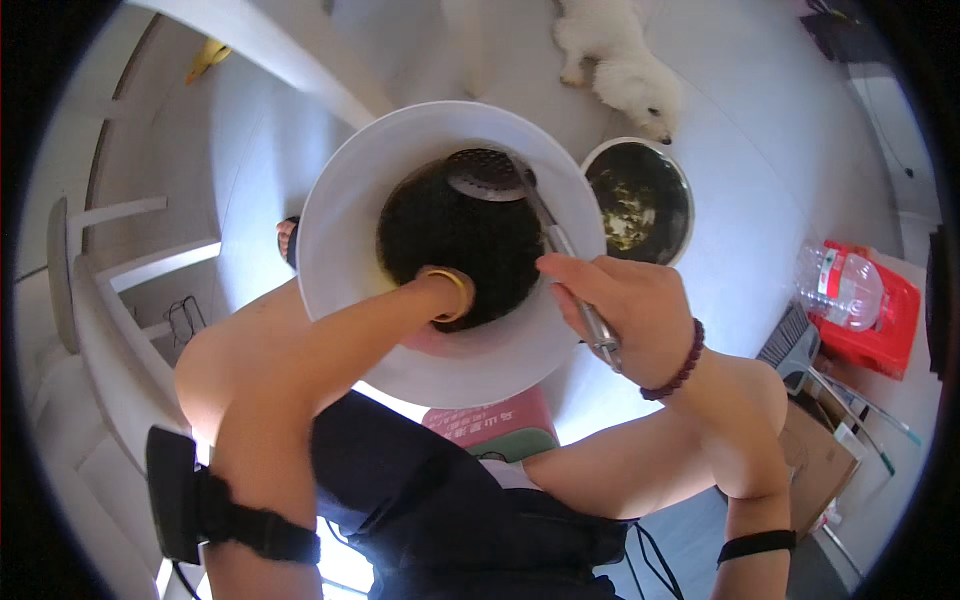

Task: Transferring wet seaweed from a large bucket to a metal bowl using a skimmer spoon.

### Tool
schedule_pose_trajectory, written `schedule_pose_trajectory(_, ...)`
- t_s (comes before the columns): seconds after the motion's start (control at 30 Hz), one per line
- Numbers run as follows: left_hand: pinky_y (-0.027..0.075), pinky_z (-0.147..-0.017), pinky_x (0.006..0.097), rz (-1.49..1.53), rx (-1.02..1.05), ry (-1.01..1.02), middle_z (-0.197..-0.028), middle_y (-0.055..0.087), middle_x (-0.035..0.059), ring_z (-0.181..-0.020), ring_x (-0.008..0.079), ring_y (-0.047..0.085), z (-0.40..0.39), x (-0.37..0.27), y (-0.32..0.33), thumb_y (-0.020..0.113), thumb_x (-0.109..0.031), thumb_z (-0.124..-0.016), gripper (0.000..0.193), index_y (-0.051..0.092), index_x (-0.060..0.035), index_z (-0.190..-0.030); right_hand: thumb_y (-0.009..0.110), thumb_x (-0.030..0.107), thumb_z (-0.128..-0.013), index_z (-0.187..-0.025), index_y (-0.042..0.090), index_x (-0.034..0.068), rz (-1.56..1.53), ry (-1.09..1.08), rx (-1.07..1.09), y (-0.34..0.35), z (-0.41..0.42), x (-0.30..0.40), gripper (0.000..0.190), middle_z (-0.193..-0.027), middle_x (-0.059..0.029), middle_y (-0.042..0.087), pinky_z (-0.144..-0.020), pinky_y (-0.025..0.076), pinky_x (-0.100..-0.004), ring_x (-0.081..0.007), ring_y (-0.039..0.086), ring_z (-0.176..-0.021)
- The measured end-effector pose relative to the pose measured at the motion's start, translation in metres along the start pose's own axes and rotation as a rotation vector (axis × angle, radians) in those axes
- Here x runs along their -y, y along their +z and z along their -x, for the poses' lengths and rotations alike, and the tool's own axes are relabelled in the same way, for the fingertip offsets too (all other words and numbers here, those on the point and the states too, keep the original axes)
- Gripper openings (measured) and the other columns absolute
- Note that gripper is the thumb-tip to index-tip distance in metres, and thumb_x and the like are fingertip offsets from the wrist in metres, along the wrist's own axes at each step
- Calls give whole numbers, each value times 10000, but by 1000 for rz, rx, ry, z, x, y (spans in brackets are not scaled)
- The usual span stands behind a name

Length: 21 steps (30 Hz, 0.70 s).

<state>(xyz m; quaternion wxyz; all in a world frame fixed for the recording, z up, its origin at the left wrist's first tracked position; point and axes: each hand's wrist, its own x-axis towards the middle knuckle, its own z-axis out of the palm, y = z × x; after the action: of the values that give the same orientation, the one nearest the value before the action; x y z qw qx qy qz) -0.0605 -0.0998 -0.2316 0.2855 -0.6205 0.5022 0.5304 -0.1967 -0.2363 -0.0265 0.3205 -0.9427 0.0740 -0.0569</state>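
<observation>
A large white bucket (341, 202) stands between my knees, with dark liquid (457, 240) inside. My left hand (450, 294) is sunk in that liquid up to the wrist, near a yellow bangle; its fingers are hidden. My right hand (626, 311) grips the metal handle of a perforated skimmer (491, 176) over the bucket's right rim. The skimmer's round head lies at the far side of the dark liquid, partly in it. Just right of the bucket is a round basin (691, 217) holding dark liquid with a bright reflection.
A white dog (645, 90) has its muzzle close to the basin's far rim. At the right are a clear plastic bottle (851, 289), a red plastic container (892, 322), a brush (787, 337) and a cardboard box (817, 457). White chair (127, 322) parts stand at the left.
</observation>
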Motion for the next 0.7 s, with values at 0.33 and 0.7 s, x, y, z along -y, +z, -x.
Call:
schedule_pose_trajectory(0.33,371,-911,526,111,-824,-114,-1295,335,208,-1181,431,337,-16,49,-40,531,-337,-792,500,431,-108,-1225,628,102,-734,-944,581,107,73,-32,-71,5,5,-3,215,-580,-48,512,-437,411,-329,-219,534,-503)
schedule_pose_trajectory(0.7,449,-863,381,167,-73,-203,-1182,513,180,-1055,305,531,-71,36,11,608,-307,-695,517,522,-103,-1163,592,61,-643,-1041,514,143,39,44,54,7,8,-5,414,-671,-40,536,-506,442,-357,-259,568,-595)
